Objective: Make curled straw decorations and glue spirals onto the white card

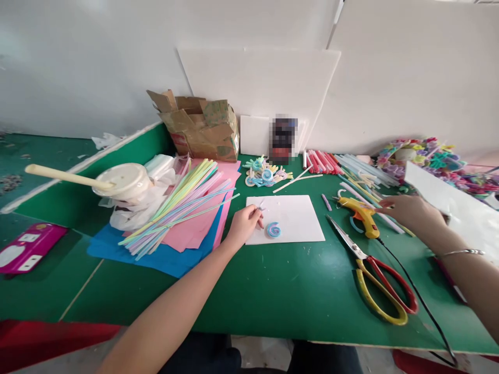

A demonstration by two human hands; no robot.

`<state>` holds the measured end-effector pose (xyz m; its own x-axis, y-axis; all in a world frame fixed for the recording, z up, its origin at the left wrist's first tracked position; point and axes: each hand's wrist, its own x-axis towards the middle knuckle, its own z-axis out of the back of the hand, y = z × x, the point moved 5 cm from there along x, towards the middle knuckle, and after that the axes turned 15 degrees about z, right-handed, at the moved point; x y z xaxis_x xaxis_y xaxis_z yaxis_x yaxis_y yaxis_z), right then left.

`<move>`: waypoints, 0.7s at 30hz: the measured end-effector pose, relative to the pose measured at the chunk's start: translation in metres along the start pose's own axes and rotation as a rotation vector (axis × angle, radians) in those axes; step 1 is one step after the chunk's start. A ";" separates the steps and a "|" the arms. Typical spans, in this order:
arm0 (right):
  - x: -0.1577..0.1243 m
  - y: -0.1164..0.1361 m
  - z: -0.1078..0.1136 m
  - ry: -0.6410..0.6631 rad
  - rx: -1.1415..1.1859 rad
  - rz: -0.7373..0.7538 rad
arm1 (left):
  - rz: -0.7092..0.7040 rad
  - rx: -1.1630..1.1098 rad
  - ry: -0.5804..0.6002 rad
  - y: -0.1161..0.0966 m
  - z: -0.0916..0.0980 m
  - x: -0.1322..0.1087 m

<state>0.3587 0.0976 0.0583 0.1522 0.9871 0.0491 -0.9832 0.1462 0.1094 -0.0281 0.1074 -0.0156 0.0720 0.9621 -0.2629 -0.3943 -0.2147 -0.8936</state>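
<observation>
My left hand (246, 222) is closed in a pinch over the left part of a white board (298, 218). A small pale piece (262, 206) shows at its fingertips, too small to name. Beside those fingers a blue and purple spiral (273, 230) lies on the board. My right hand (409, 214) is at the rear end of a yellow hot glue gun (360, 212), its fingers pinched together there. The glue gun rests on the green table, its cord trailing toward the front edge. Scissors (366, 259) with red and yellow handles lie just in front of it.
Pastel fuzzy sticks (175, 208) lie on coloured sheets at left, beside a lidded cup (122, 182) with a straw. A cardboard box (202, 130), finished spirals (267, 175) and red sticks (322, 162) stand or lie behind. Colourful flower shapes (424, 156) are heaped at right.
</observation>
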 end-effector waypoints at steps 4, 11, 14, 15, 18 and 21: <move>0.024 0.040 0.013 -0.154 0.170 0.089 | 0.006 0.002 0.005 -0.001 0.000 0.000; 0.097 0.159 -0.013 -0.405 0.461 0.116 | 0.029 -0.037 0.007 -0.002 -0.001 -0.003; 0.121 0.204 -0.028 -0.435 0.545 0.098 | 0.053 -0.061 0.016 0.000 -0.002 -0.004; 0.127 0.216 -0.032 -0.445 0.563 0.087 | 0.057 -0.066 0.016 0.000 -0.003 -0.004; 0.140 0.243 -0.041 -0.455 0.594 0.034 | 0.048 -0.072 0.010 0.001 -0.003 -0.004; 0.150 0.257 -0.047 -0.467 0.585 -0.023 | 0.037 -0.058 0.000 0.000 -0.002 -0.004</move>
<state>0.1246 0.2865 0.0468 0.3273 0.8347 0.4428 -0.7851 -0.0206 0.6191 -0.0262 0.1028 -0.0154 0.0584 0.9532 -0.2965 -0.3429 -0.2598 -0.9027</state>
